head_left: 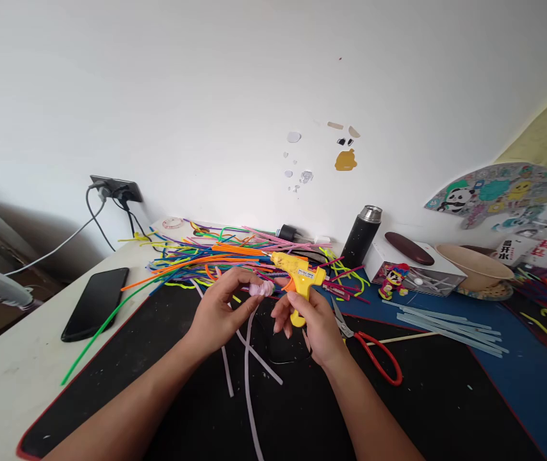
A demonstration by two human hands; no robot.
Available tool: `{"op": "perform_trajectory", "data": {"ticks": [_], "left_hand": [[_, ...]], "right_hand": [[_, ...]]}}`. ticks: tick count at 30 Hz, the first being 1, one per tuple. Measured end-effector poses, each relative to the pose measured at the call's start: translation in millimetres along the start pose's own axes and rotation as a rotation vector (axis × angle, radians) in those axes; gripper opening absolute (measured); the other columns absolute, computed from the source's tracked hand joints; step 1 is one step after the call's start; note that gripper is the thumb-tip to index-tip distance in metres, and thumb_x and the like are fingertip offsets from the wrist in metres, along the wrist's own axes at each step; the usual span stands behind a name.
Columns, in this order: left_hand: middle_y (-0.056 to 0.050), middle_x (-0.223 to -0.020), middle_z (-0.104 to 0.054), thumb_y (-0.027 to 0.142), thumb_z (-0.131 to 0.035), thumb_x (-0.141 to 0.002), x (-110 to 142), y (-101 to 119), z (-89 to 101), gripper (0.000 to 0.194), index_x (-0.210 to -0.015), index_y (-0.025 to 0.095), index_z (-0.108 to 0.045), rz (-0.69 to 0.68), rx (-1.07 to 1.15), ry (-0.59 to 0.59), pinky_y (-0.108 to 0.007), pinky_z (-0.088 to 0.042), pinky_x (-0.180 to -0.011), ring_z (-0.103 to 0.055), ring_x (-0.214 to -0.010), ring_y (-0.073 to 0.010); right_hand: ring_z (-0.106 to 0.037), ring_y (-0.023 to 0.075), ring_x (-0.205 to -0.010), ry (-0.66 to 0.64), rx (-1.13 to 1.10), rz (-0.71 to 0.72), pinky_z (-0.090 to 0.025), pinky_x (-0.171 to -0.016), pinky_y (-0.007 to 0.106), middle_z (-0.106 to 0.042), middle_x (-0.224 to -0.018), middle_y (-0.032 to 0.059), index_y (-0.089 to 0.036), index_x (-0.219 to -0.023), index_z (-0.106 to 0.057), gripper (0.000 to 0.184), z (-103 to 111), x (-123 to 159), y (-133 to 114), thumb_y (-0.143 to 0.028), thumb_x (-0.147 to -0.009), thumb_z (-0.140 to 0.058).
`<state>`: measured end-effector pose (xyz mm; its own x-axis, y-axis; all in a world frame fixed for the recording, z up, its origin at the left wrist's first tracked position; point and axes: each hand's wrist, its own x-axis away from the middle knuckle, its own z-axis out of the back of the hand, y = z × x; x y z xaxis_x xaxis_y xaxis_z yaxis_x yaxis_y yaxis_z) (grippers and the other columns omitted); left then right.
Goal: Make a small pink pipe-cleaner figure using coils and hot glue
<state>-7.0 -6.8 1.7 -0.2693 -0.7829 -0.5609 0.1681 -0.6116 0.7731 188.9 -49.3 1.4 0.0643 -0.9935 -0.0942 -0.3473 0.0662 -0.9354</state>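
Observation:
Between the thumb and fingers of my left hand (220, 310) is a small coiled piece of pale lilac pipe cleaner (260, 289). My right hand (314, 320) is wrapped round the handle of a yellow glue gun (297, 269), its nozzle pointing up and to the left above the coil. Nozzle and coil are apart. Loose lilac pipe cleaners (248, 390) hang and lie below my hands on the black mat (196, 410). Red-handled scissors (382, 358) lie to the right of my right hand.
Behind my hands lies a heap of coloured pipe cleaners (196, 253). Glue sticks (451, 326) are spread on the right. A black thermos (362, 237), a white box (427, 275) and a bowl (473, 266) stand at the back. A phone (95, 304) rests on the left.

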Motion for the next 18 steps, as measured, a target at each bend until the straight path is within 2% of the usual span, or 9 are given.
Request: {"op": "perform_trajectory", "data": {"ticks": [5, 9, 12, 18], "left_hand": [[-0.008, -0.102, -0.072, 0.026, -0.068, -0.096, -0.1, -2.0, 1.3, 0.009, -0.104, 0.022, -0.069, -0.023, -0.054, -0.001, -0.033, -0.053, -0.087, -0.066, -0.099, -0.0222], [-0.008, -0.105, -0.071, 0.024, -0.067, -0.097, -0.3, -6.0, 3.2, 0.011, -0.108, 0.022, -0.066, -0.043, -0.108, 0.036, -0.034, -0.053, -0.088, -0.067, -0.100, -0.0216], [-0.008, -0.105, -0.071, 0.022, -0.067, -0.097, -1.0, -8.3, 6.0, 0.011, -0.108, 0.022, -0.066, -0.082, -0.156, 0.091, -0.033, -0.053, -0.089, -0.068, -0.101, -0.0213], [-0.008, -0.107, -0.075, 0.020, -0.066, -0.096, -3.6, -9.9, 11.9, 0.013, -0.109, 0.024, -0.067, -0.193, -0.301, 0.119, -0.038, -0.054, -0.099, -0.070, -0.112, -0.0244]], "right_hand": [[-0.061, 0.0148, -0.049, 0.034, -0.090, 0.005, -0.042, -0.043, 0.023, -0.069, -0.069, 0.0008, -0.017, -0.117, -0.068, 0.042, -1.0, 2.2, -6.9, -0.045, -0.087, -0.078], [-0.051, 0.0113, -0.042, 0.017, -0.124, 0.007, -0.034, -0.040, 0.021, -0.056, -0.056, -0.0043, -0.017, -0.098, -0.071, 0.036, 3.1, 3.2, -10.6, -0.051, -0.089, -0.076], [-0.047, 0.0100, -0.037, -0.010, -0.099, -0.002, -0.032, -0.038, 0.021, -0.050, -0.050, -0.0053, -0.016, -0.088, -0.071, 0.043, 4.9, 4.2, -10.4, -0.058, -0.092, -0.072], [-0.048, 0.0118, -0.033, -0.074, -0.014, -0.062, -0.031, -0.035, 0.022, -0.049, -0.046, -0.0052, -0.015, -0.088, -0.070, 0.053, 3.1, 7.6, -5.6, -0.067, -0.092, -0.066]]}}
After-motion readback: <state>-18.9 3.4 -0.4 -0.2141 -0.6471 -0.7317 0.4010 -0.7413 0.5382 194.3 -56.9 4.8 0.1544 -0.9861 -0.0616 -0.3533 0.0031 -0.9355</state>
